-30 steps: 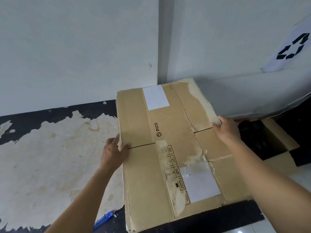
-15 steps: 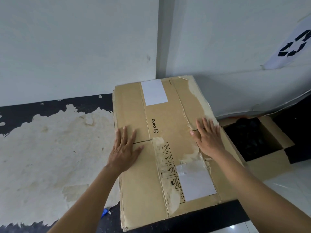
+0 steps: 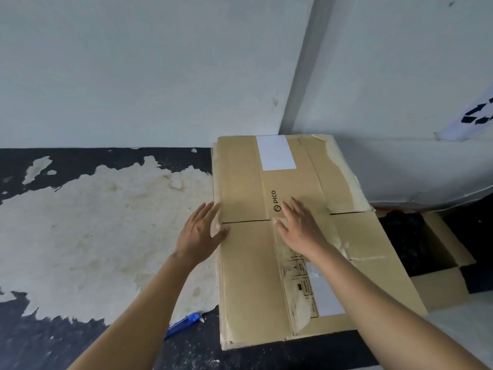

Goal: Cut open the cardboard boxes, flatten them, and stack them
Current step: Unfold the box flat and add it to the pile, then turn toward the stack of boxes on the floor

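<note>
Pressing down on flattened box (image 3: 250, 284) with flat, released right grip (image 3: 298, 225); bracing its edge with released left grip (image 3: 198, 233), likely squaring the stack beneath.

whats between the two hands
Bare cardboard, crossed by a flap seam, seen in the head view; left hand sits at its edge, right hand on top.
</note>
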